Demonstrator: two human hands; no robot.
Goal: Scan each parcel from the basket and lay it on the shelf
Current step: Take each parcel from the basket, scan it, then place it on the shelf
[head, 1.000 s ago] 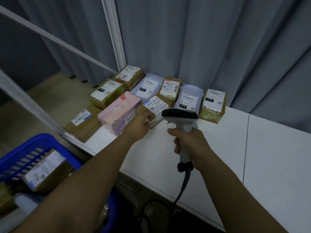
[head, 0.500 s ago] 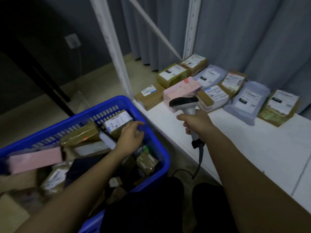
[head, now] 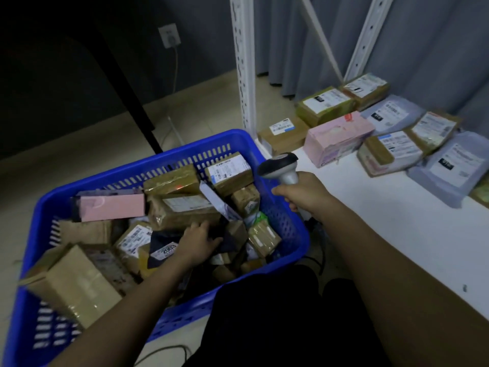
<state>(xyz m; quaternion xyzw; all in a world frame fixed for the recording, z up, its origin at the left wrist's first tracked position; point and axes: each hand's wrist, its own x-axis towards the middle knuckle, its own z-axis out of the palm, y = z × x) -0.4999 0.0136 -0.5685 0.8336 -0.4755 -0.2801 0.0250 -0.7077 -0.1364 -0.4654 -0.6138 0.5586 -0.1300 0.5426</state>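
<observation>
The blue plastic basket (head: 238, 144) stands on the floor at the left, heaped with parcels. Most are brown cardboard boxes wrapped in tape, several with white shipping labels whose print is too small to read. A pink box (head: 112, 207) lies at the far left of the heap, and a large plain carton (head: 82, 284) sits in the near left corner. The only legible writing in the basket is "2003" on the white label of a dark mailer bag (head: 165, 251) in the middle.

The left hand (head: 199, 238) reaches into the basket with its fingers spread flat over the dark mailer bag, touching it without curling round it. The right hand (head: 304, 193) grips the handle of a grey barcode scanner (head: 277, 165), its black head held over the basket's right rim.

The white shelf (head: 370, 234) runs along the right. Eight parcels lie on its far end: four brown labelled boxes, one pink box with purple lettering (head: 337, 137) too blurred to read, and three grey poly mailers, one of them (head: 449, 168) nearest the right edge. A greenish item (head: 483, 192) is cut off at the frame's right edge.
</observation>
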